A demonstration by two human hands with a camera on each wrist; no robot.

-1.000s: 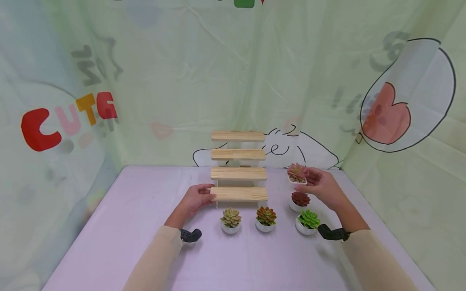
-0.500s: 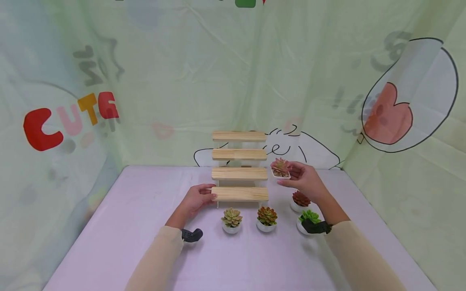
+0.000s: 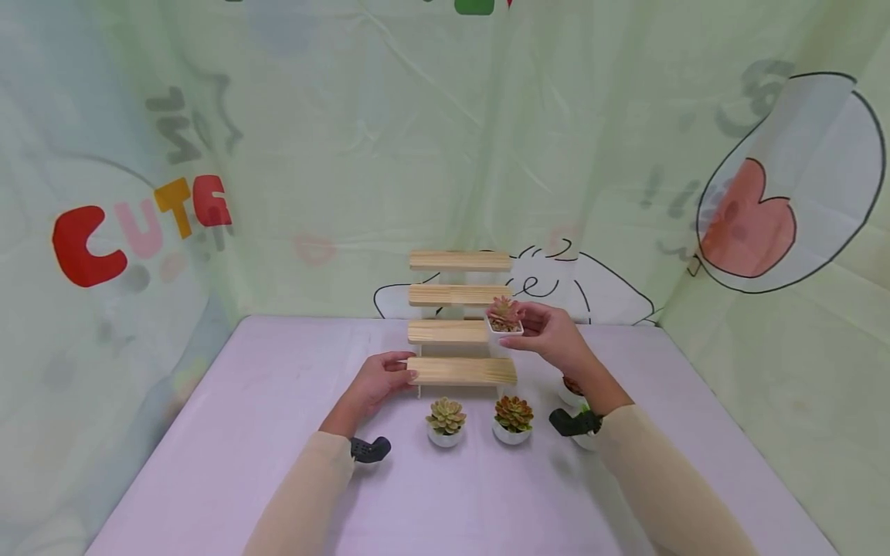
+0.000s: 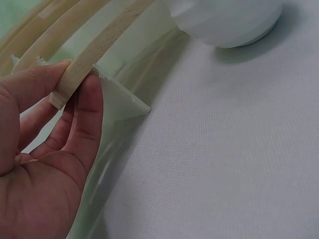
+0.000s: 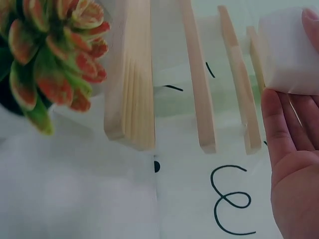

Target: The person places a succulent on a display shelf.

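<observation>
My left hand (image 3: pixel 378 380) pinches the left end of the lowest board of a four-tier wooden display stand (image 3: pixel 459 371). In the left wrist view its thumb lies over the board (image 4: pixel 94 55) and its fingers underneath. My right hand (image 3: pixel 556 338) holds a pink succulent (image 3: pixel 504 313) in a square white pot, upright. That pot overlaps the right end of the second board from the bottom in the head view. Only the pot's white side (image 5: pixel 289 55) shows in the right wrist view, fingers against its lower edge.
In front of the stand are a pale succulent (image 3: pixel 446 415) and an orange-tipped one (image 3: pixel 514 415), both in round white pots. A dark red succulent (image 3: pixel 572 385) and a green one stand to the right, partly hidden by the right arm. A printed curtain (image 3: pixel 334 154) backs the table (image 3: pixel 278 432).
My right hand has carried the pink succulent leftward, from above the dark red one to the right part of the stand. My left hand has stayed on the lowest board.
</observation>
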